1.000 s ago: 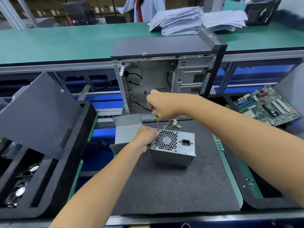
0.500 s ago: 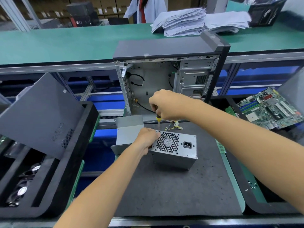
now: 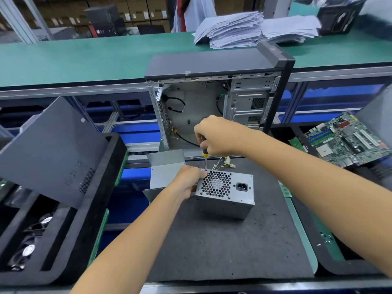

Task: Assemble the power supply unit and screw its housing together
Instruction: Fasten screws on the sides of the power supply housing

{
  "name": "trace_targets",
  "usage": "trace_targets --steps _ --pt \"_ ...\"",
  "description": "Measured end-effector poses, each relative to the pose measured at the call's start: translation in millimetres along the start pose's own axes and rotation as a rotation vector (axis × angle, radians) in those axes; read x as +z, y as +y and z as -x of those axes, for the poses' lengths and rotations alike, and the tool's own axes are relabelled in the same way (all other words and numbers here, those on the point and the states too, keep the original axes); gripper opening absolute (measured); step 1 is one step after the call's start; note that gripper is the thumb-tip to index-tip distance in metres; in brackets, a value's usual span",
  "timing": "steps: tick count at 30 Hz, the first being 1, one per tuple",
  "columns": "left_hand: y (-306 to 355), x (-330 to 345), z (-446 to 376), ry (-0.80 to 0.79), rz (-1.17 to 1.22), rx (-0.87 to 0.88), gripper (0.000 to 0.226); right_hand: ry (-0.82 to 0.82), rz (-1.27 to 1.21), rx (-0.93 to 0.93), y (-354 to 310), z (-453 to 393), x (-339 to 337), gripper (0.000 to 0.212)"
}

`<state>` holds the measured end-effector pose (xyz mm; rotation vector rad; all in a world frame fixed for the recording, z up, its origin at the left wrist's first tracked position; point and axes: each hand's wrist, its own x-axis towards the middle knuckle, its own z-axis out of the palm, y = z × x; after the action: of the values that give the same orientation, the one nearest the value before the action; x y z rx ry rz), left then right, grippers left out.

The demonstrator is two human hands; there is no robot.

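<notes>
Fingers of right hand (image 3: 216, 136) curled tight round the handle of a screwdriver (image 3: 205, 154), shaft near upright, tip down at the far-left corner of the PSU (image 3: 224, 192) top face. Left hand (image 3: 187, 181) wraps the left side of the PSU, fingers closed on its edge, bracing it just beside the tip.

Head view only. PSU sits on the dark mat (image 3: 222, 247), fan grille and power socket facing up, cable bundle (image 3: 222, 163) trailing behind it. Grey metal cover (image 3: 166, 170) stands just behind the left hand.

Step in hand, as judged: driving a housing screw at that corner. The screw itself is too small to make out, so seating cannot be confirmed. Next move calls for steady downward pressure, shaft kept square, left hand holding the box from twisting; then the remaining corners.

Containers: open case (image 3: 212, 102) behind the mat holds loose black cables and a drive cage, no board. Left foam tray (image 3: 101, 187) holds fans and a leaning side panel (image 3: 53, 149). Right tray (image 3: 301, 132) holds a motherboard (image 3: 345, 141).
</notes>
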<state>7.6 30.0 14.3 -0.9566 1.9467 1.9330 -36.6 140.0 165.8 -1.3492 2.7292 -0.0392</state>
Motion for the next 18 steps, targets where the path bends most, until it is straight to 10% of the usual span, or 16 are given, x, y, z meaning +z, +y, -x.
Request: trace_targets --steps 18 --pt "-5 2 18 -0.099 0.072 0.06 0.019 0.214 -0.395 0.23 18 -10 8 0.037"
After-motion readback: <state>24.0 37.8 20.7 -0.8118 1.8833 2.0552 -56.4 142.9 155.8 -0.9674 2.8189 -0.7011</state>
